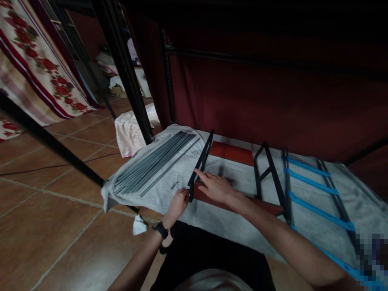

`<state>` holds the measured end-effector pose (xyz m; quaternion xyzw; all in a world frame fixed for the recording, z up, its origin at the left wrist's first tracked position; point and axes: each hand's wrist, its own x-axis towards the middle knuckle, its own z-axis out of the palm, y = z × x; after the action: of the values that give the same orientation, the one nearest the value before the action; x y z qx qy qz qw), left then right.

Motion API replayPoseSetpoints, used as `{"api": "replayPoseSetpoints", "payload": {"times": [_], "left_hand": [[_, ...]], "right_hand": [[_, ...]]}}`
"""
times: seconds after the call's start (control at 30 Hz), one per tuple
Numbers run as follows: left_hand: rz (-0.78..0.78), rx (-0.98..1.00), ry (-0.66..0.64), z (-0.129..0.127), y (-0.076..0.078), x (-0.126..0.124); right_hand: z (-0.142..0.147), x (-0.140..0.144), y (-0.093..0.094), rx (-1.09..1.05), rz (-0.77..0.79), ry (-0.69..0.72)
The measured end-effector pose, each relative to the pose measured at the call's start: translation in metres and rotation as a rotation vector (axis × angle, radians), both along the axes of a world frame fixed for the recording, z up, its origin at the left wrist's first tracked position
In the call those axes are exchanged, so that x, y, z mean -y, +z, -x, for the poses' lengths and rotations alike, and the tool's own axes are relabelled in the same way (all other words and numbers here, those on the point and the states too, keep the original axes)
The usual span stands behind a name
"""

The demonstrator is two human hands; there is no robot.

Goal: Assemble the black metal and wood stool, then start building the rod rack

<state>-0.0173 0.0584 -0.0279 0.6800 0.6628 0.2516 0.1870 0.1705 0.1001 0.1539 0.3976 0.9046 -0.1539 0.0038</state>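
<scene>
A black metal frame side (200, 163) stands at the left end of two red-brown boards. My left hand (181, 201) is at its near lower corner, fingers pinched together; whatever they may hold is too small to make out. Stretched fingers of my right hand (215, 186) lie over the near board (230, 204), with the index fingertip at the frame side. The far board (232, 152) runs parallel behind. Another black frame side (270, 173) stands at the right end. Small metal screws (174, 185) lie on the grey cloth left of my hands.
Several grey rods (160, 159) are bundled on the cloth (169, 208) at left. Blue-runged black frames (315, 182) lie at right. Dark posts (124, 72) of the bunk-like structure rise around; a maroon curtain (257, 97) hangs behind. Tiled floor (60, 210) lies left.
</scene>
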Motion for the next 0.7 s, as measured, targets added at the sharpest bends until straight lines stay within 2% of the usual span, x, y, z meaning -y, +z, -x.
{"api": "replayPoseSetpoints", "payload": {"times": [0.2,0.5,0.7], "left_hand": [[0.066,0.034,-0.023,0.007,-0.002,-0.008],[0.167,0.248,0.022,0.01,0.012,-0.017],[0.202,0.515,0.114,0.009,0.006,-0.025]], "right_hand": [[0.025,-0.007,-0.014,0.041,0.004,0.078],[0.017,-0.015,-0.015,-0.003,0.023,0.074],[0.014,-0.016,-0.017,-0.031,0.029,0.075]]}}
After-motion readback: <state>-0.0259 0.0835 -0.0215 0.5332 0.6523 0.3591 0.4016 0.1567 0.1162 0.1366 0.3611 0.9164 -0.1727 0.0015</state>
